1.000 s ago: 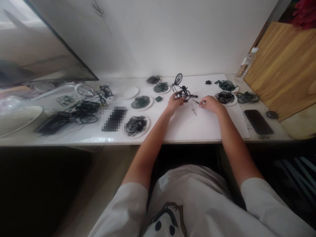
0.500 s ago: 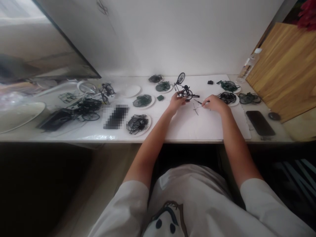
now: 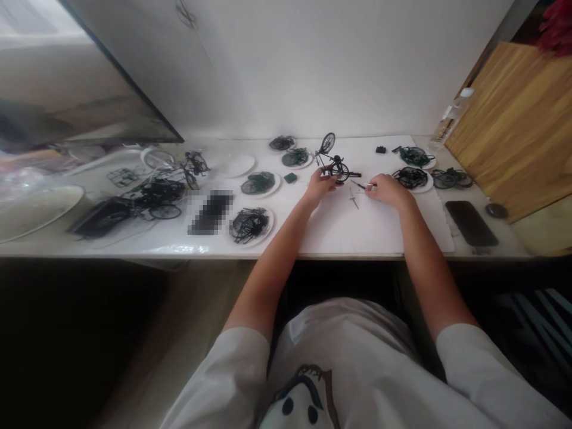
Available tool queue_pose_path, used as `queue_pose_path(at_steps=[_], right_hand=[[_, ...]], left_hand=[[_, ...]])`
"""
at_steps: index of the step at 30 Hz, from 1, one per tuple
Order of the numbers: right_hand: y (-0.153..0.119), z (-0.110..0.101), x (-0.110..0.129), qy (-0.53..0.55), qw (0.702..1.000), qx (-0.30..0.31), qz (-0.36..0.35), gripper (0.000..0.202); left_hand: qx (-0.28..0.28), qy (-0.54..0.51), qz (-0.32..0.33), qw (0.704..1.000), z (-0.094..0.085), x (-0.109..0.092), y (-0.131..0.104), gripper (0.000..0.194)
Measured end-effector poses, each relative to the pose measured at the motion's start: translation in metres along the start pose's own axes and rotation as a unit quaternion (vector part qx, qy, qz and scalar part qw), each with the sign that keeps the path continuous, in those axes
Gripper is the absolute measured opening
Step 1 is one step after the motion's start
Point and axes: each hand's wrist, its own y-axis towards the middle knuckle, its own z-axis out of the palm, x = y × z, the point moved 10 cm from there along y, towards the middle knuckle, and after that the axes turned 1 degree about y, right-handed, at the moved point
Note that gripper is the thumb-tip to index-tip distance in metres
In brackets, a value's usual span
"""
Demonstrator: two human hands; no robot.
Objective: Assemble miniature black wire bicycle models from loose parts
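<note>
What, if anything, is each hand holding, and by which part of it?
The left hand holds a small, black, spoke-wheeled bicycle model near its lower wheel; the exact grip is hidden. Whether the right hand pinches anything small cannot be told.

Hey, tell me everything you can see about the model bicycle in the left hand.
The model bicycle looks mostly black, with a thin frame and two spoked wheels; metal or plastic, I can't tell. It is tilted, one wheel at the far end toward the wall, the other beside the left hand, which grips it. It is over the white sheet; whether it rests there is unclear.
</note>
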Motion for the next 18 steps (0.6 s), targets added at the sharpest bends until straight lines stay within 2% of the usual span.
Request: queue_pose_path(at_steps=[6, 13, 18], right_hand=[[-0.001, -0.011, 0.023, 0.090, 0.993, -0.065, -0.037, 0.022], [-0.005, 0.006, 0.047, 0.130, 0.989, -0.014, -0.070, 0.020], [-0.005, 0.007, 0.050, 0.160, 0.982, -0.019, -0.100, 0.021]], left_hand=[[-0.002, -0.003, -0.004, 1.000, 0.000, 0.002, 0.001, 0.059], [0.007, -0.009, 0.001, 1.000, 0.001, 0.002, 0.003, 0.059], [0.011, -0.006, -0.001, 1.000, 0.002, 0.002, 0.001, 0.056]])
